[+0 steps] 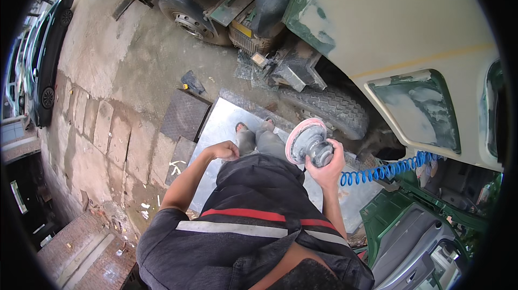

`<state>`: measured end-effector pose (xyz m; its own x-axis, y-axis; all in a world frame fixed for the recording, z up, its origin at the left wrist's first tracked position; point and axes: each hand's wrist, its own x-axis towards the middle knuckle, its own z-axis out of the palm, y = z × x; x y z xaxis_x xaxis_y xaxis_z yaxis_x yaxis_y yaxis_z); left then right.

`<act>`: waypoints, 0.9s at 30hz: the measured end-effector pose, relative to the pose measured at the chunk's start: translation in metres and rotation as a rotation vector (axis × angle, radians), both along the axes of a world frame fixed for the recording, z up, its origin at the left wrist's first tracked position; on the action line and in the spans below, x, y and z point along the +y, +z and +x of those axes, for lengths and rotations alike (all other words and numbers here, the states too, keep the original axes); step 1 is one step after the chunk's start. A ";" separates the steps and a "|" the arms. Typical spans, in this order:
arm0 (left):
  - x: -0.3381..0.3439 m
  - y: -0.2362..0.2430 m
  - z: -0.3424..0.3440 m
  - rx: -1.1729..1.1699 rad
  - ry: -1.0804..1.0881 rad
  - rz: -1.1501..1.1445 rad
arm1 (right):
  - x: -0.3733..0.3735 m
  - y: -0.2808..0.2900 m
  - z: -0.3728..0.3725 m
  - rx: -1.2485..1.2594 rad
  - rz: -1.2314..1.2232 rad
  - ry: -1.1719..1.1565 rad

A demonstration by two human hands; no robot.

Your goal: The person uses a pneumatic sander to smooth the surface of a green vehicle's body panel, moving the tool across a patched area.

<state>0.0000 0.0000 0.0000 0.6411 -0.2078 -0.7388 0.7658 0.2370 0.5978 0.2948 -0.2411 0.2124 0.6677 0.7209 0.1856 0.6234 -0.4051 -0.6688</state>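
Note:
A round dusty power sander (pixel 313 147) with a pink-edged disc is gripped by my right hand (pixel 329 166), held at waist height with the disc facing up and left. A blue coiled hose (pixel 391 166) runs off to the right behind that hand. My left hand (pixel 224 151) is curled closed beside the dark hem of my clothing; whatever its fingers hold, if anything, is hidden. My legs and feet are below, on a pale metal sheet (pixel 210 144).
A pale vehicle body panel (pixel 404 36) with green patches fills the upper right, above a tire (pixel 329 112). A truck wheel (pixel 189 23) stands farther up. A detached green door (pixel 410 236) lies lower right. Dark plates (pixel 183 112) border the sheet; parked cars (pixel 48 58) are far left.

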 end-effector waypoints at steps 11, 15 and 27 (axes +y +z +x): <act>0.017 0.053 0.047 -0.134 0.204 0.257 | 0.047 0.007 0.057 -0.053 0.123 0.312; -0.006 0.113 0.092 -0.221 -0.088 0.868 | 0.052 0.025 0.090 -0.054 0.174 0.286; -0.017 0.240 0.278 -0.895 0.299 0.027 | 0.141 0.082 0.130 -0.534 0.659 -0.068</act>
